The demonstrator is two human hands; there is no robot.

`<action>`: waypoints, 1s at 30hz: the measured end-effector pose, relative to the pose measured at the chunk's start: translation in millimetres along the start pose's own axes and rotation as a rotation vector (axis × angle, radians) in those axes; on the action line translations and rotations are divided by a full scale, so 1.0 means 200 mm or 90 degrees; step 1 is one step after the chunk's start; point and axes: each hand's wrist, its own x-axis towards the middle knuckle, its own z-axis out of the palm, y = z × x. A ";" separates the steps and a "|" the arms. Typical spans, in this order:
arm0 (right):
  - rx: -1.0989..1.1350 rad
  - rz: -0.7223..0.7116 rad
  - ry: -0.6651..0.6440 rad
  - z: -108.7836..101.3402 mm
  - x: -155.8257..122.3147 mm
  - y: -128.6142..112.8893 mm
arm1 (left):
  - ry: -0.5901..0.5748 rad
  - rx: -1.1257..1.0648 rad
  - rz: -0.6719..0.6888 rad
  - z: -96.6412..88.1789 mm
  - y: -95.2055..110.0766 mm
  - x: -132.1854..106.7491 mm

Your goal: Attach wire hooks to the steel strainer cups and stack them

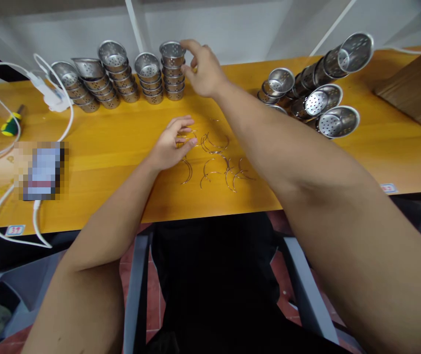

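L hand point(171, 143) is over the middle of the surface point(96, 142), fingers loosely curved, slightly apart; if they pinch a wire, I cannot tell. Nr. the back edge, the cup stack point(174, 81) stands upright, long axis vert., farther back than L hand. The bent wires point(216, 152) lie btw. this stack and the front edge, mostly right of L hand. R hand point(206, 71) is nearer to the stack, at its right side, thumb and forefinger spread; contact w/ the top cup point(172, 50) unclear.
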 end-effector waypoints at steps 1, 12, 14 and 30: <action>-0.015 0.005 -0.005 0.00 0.03 -0.02 | -0.001 -0.002 -0.001 0.00 0.00 0.00; 0.007 0.064 0.058 0.07 0.05 0.00 | -0.010 0.009 0.013 0.00 0.03 -0.01; 0.027 0.071 0.076 0.05 0.04 0.01 | -0.011 0.025 0.007 0.00 0.04 -0.01; 0.259 -0.311 -0.133 -0.02 -0.54 0.29 | 0.120 -0.029 0.064 -0.01 -0.29 0.07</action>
